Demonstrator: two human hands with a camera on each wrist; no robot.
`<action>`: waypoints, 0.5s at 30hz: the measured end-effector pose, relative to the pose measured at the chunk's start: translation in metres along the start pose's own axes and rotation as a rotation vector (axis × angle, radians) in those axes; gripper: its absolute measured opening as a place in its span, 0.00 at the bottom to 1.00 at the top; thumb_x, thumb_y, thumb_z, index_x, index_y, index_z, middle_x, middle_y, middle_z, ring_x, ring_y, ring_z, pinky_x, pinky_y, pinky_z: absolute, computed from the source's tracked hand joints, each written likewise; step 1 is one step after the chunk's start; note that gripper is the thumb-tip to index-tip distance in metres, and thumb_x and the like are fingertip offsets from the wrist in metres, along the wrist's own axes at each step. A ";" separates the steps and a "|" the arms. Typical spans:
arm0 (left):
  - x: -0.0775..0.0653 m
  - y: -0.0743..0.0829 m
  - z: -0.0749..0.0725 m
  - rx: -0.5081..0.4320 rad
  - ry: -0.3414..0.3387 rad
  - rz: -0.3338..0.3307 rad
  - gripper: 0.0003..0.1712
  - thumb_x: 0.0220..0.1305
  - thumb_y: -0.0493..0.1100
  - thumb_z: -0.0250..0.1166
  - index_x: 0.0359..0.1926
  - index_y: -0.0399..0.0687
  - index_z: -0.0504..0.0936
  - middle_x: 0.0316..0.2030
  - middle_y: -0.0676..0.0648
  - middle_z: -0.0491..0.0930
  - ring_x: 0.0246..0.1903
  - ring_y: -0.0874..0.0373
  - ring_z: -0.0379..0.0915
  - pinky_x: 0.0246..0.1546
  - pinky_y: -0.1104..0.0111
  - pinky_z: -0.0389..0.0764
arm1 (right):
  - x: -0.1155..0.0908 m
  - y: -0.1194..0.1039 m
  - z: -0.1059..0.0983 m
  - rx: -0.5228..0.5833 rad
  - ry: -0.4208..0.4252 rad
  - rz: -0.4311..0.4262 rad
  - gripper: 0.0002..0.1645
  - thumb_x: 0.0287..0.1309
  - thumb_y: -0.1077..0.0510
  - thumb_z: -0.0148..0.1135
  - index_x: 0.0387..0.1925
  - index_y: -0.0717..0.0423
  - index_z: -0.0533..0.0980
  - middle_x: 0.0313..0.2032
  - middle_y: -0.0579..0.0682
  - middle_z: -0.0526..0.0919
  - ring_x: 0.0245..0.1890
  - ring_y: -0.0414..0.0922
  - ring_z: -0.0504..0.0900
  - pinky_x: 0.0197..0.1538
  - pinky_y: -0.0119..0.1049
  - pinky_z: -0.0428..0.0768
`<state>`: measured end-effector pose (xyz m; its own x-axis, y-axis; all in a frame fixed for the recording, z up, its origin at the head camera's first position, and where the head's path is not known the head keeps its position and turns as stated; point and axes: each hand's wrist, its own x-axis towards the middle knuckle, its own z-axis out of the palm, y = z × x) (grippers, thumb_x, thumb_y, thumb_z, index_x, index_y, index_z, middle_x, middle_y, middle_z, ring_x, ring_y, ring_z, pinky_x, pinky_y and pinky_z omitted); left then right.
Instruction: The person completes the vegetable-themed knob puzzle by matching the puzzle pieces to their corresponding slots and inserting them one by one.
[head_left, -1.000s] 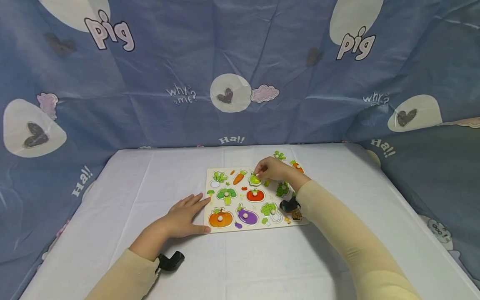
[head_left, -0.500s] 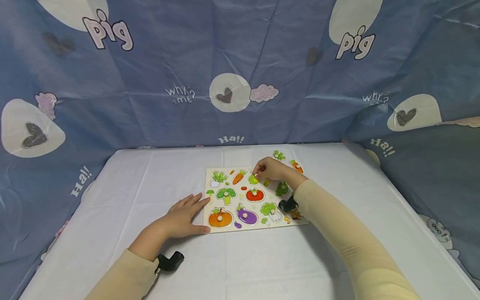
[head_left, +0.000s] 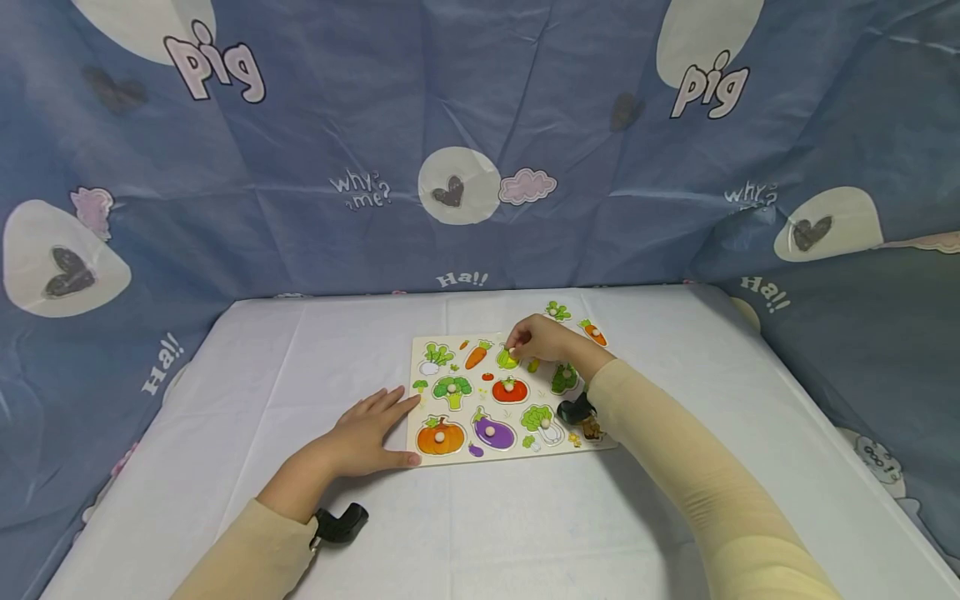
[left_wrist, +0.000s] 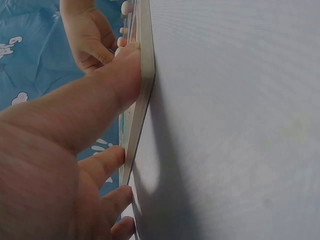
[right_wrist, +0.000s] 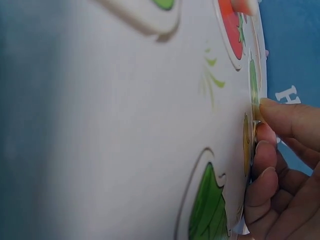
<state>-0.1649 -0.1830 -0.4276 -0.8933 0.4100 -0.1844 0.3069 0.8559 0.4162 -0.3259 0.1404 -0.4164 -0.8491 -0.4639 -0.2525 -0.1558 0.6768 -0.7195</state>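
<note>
My left hand (head_left: 367, 437) rests against the left edge of a wooden knob puzzle board (head_left: 540, 396), its fingers spread and straight. Its thumb and fingertips touch that edge in the left wrist view. Over the board's upper part, my right hand (head_left: 543, 337) pinches the knob of a green vegetable puzzle piece (head_left: 507, 358), whose top its fingers partly cover. In the right wrist view the green piece (right_wrist: 254, 87) lies at its slot. Nearby on the board are a carrot (head_left: 477, 357), a tomato (head_left: 510, 390), broccoli (head_left: 452, 390), an eggplant (head_left: 495, 433) and a pumpkin (head_left: 441, 437).
Two more knobbed pieces, a leafy green one (head_left: 557, 311) and a carrot (head_left: 594, 333), lie behind the board on the white tablecloth (head_left: 337, 350). A blue printed curtain (head_left: 300, 233) encloses the back and sides. My right sleeve (head_left: 675, 450) passes over the board's right side.
The right hand and green piece have shifted very slightly left, and the piece looks flatter against the board. The left hand stays where it was.
</note>
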 end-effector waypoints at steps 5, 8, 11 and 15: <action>-0.001 0.001 -0.001 -0.002 -0.003 -0.006 0.56 0.53 0.69 0.70 0.77 0.51 0.61 0.77 0.37 0.52 0.75 0.34 0.42 0.70 0.35 0.46 | -0.001 0.000 -0.001 -0.011 0.002 0.000 0.04 0.64 0.62 0.66 0.39 0.57 0.83 0.32 0.49 0.80 0.30 0.42 0.73 0.32 0.32 0.73; 0.000 0.001 -0.001 0.000 -0.005 -0.007 0.56 0.53 0.69 0.70 0.77 0.51 0.61 0.77 0.37 0.51 0.75 0.34 0.42 0.70 0.35 0.46 | -0.004 0.002 -0.002 -0.020 0.008 -0.012 0.04 0.65 0.61 0.66 0.40 0.57 0.83 0.33 0.49 0.81 0.30 0.42 0.73 0.33 0.33 0.74; 0.000 0.000 -0.001 0.004 -0.005 -0.007 0.56 0.53 0.70 0.70 0.77 0.51 0.61 0.77 0.38 0.51 0.75 0.34 0.42 0.70 0.36 0.46 | -0.009 0.002 -0.006 -0.021 0.013 -0.037 0.06 0.66 0.61 0.65 0.42 0.57 0.83 0.35 0.50 0.82 0.32 0.43 0.75 0.34 0.34 0.76; 0.001 -0.001 0.000 0.005 -0.005 -0.005 0.56 0.53 0.70 0.70 0.77 0.51 0.61 0.77 0.38 0.51 0.75 0.34 0.42 0.71 0.37 0.45 | -0.018 0.000 -0.013 -0.035 0.025 -0.069 0.08 0.66 0.61 0.64 0.45 0.58 0.83 0.37 0.51 0.82 0.34 0.44 0.76 0.36 0.35 0.77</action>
<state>-0.1656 -0.1830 -0.4283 -0.8932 0.4071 -0.1912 0.3037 0.8595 0.4112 -0.3168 0.1562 -0.4037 -0.8483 -0.4957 -0.1863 -0.2314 0.6634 -0.7116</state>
